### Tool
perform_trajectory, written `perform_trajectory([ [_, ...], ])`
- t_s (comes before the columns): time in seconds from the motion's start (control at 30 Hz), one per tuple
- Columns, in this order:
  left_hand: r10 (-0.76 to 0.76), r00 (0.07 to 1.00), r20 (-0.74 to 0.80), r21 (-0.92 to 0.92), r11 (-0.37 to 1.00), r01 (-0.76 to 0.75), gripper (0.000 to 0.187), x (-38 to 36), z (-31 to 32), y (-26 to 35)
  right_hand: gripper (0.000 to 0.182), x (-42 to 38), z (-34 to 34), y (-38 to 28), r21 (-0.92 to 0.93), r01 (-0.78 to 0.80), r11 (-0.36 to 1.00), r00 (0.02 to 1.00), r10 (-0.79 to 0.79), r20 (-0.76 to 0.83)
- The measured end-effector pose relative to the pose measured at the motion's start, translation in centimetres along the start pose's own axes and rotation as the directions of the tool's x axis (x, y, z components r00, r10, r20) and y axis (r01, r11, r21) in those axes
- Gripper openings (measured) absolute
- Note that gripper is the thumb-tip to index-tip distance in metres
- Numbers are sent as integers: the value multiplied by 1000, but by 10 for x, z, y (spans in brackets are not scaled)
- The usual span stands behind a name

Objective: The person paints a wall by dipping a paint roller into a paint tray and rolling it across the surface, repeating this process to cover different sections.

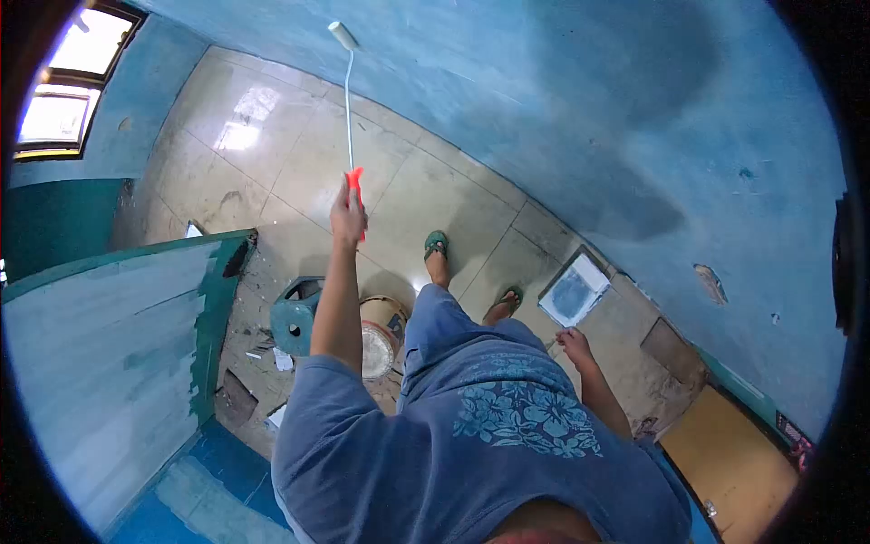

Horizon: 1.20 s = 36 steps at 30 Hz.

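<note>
My left hand (347, 216) is stretched forward, wrapped round the red handle of a paint roller (350, 109). Its long thin metal rod runs up to a small pale roller head (343, 36), which overlaps the blue wall (471, 63). Lower on the right, my right hand (574, 345) has its fingers curled together, right at the near corner of a paint tray (576, 290) with white and bluish paint in it. I cannot tell whether those fingers grip the tray.
A green plastic stool (294, 317) and a paint bucket (379, 337) stand on the tiled floor (299, 154) by my left leg. A low partition (118, 317) with green edging is at left. Debris (283, 359) lies near it; a tan board (725, 453) is at lower right.
</note>
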<state>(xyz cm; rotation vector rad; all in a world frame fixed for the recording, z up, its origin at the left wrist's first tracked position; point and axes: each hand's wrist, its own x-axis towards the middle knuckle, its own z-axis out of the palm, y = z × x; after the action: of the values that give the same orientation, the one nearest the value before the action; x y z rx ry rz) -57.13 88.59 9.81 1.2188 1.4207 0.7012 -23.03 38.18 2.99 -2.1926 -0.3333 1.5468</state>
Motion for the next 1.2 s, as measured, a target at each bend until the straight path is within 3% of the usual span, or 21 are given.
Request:
perform_trajectory([
  [0.1, -65, 992, 109, 0, 998, 65, 49, -77, -8, -27, 19, 6, 14, -31, 7, 0, 1000, 1000, 0, 4],
  [0.13, 148, 981, 124, 244, 954, -175, 48, -112, -6, -21, 18, 9, 16, -34, -5, 8, 1000, 1000, -8, 18],
  [0.17, 175, 957, 232, -19, 984, -175, 49, -129, -13, -97, 18, 13, 18, -39, -19, 20, 1000, 999, -19, 34],
  [0.2, 106, 904, 415, 379, 883, -278, 48, -173, -15, -52, 18, 16, 20, -45, -25, 23, 999, 999, -23, 36],
  [0.23, 239, 893, 382, 240, 907, -346, 50, -202, -6, -48, 18, 18, 21, -49, -35, -6, 999, 1000, 7, 25],
  [0.27, 133, 880, 457, 131, 968, -215, 48, -213, -2, -56, 19, 22, 21, -53, -46, -35, 998, 999, 35, 15],
  [0.3, 134, 884, 447, 132, 968, -213, 48, -209, -7, -65, 19, 27, 21, -57, -53, -30, 998, 999, 31, 22],
  [0.4, 180, 835, 520, 358, 841, -405, 48, -184, -27, -40, 17, 47, 14, -55, -52, 2, 999, 1000, -1, 8],
  [0.57, 173, 864, 472, 363, 855, -370, 46, -154, -49, -24, 16, 42, 10, -76, 87, 10, 996, 998, -5, -66],
  [0.63, 401, 852, 336, 367, 778, -510, 45, -141, -61, -41, 17, 35, 13, -74, 122, 58, 991, 998, -53, -37],
  [0.7, 164, 959, 230, 459, 850, -256, 40, -116, -74, -51, 17, 30, 18, -57, 111, 37, 993, 999, -32, -42],
  [0.77, -20, 997, 69, 119, 993, 12, 40, -77, -68, -12, 17, 25, 26, -42, 96, 20, 995, 999, -17, -38],
  [0.83, -6, 998, 67, -66, 998, 11, 42, -15, -72, -12, 18, 18, 34, -30, 17, -22, 1000, 1000, 22, -17],
  [0.9, -2, 999, 35, -14, 1000, 3, 44, 27, -75, -8, 19, 16, 36, -20, -24, -51, 998, 999, 50, -16],
  [1.0, 47, 998, 32, 4, 999, -47, 43, 21, -74, 9, 16, 10, 40, -10, 69, -25, 997, 1000, 26, -12],
  [1.1, 49, 996, 70, 14, 999, -50, 41, -11, -71, -27, 17, 7, 38, -18, 102, -22, 995, 999, 27, -45],
  [1.17, -73, 988, 138, -67, 994, 83, 39, -59, -61, -39, 18, 13, 37, -18, 240, -65, 969, 997, 71, -18],
  [1.2, -55, 982, 183, 81, 996, 41, 40, -85, -60, -42, 18, 19, 38, -19, 171, -64, 983, 998, 68, -13],
])
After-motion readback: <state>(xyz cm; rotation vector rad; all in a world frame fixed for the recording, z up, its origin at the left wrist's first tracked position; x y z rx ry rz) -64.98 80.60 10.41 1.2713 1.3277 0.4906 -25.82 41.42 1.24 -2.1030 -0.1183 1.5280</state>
